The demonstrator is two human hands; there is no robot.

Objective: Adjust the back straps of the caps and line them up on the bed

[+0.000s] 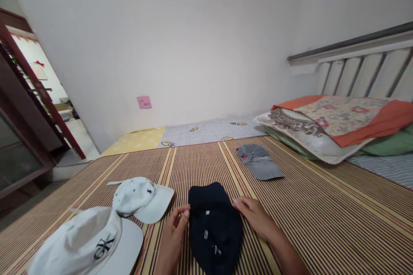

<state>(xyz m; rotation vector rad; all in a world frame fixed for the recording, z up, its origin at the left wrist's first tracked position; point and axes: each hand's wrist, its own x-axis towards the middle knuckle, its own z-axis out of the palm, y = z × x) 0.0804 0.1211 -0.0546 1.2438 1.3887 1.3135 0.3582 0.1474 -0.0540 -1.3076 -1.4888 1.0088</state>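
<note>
The dark cap (214,232) lies on the striped mat (322,206) between the two hands, its brim pointing away towards the wall (206,51). Its hollow side seems to face up, as small white tags show against the dark cloth. The left hand (173,234) has its fingers bent, thumb close to them, at the left edge near the brim; the right hand (256,217) reaches the opposite edge with its fingers less bent. Whether either pinches the cloth, I cannot tell. Placed so, on either side, they probably steady the cap evenly, while the mat appears to bear its weight.

To the left, the lettered cap (77,240) and the smaller white cap (138,200) lie close together, crowns up, brims to the right; their crowns seem to rest on their own open rims. Beyond the right hand, the grey cap (260,161) lies rather flat, near the pillow (303,131). A pink note (143,102) is on the wall.
</note>
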